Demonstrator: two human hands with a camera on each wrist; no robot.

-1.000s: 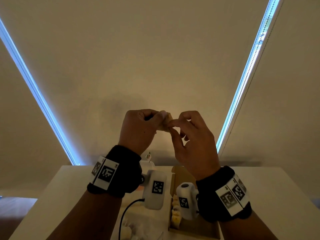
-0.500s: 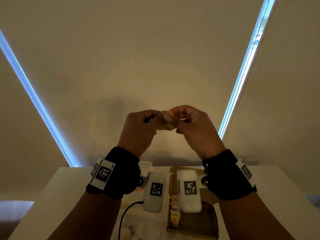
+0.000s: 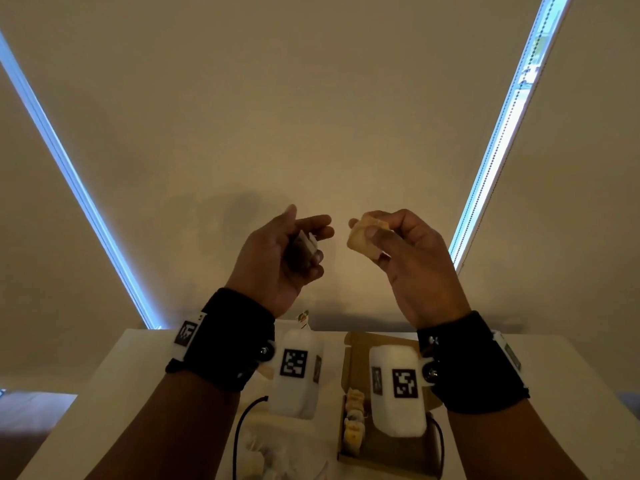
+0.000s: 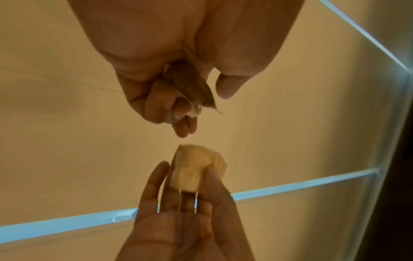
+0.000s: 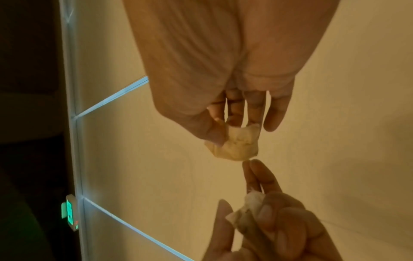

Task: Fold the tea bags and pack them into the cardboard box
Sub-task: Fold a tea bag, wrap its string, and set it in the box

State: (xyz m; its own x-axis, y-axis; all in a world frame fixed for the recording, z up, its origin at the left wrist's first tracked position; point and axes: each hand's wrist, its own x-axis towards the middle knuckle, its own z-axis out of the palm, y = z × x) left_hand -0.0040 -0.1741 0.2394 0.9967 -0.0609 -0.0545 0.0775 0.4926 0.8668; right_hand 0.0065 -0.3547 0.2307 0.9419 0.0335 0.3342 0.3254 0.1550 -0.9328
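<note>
Both hands are raised above the table, a small gap between them. My right hand (image 3: pixel 370 233) pinches a folded yellowish tea bag (image 3: pixel 363 239) between thumb and fingers; the right wrist view shows the same tea bag (image 5: pixel 236 143). My left hand (image 3: pixel 311 239) is turned palm up, its lower fingers curled round a darker tea bag (image 3: pixel 304 245), with index finger and thumb stretched out. That darker tea bag (image 4: pixel 190 86) shows in the left wrist view too. Below lies the open cardboard box (image 3: pixel 356 344), with a row of folded tea bags (image 3: pixel 353 422) along its left wall.
The box sits on a white table (image 3: pixel 554 375) against a beige blind. Loose unfolded tea bags (image 3: pixel 263 459) lie near the front edge, left of the box. A black cable (image 3: pixel 242 420) runs beside them. The wrist cameras hide part of the table.
The hands were pressed together on one tea bag; they have now drawn apart. The right hand keeps the folded bag, and the left palm has turned up with the darker bag in it.
</note>
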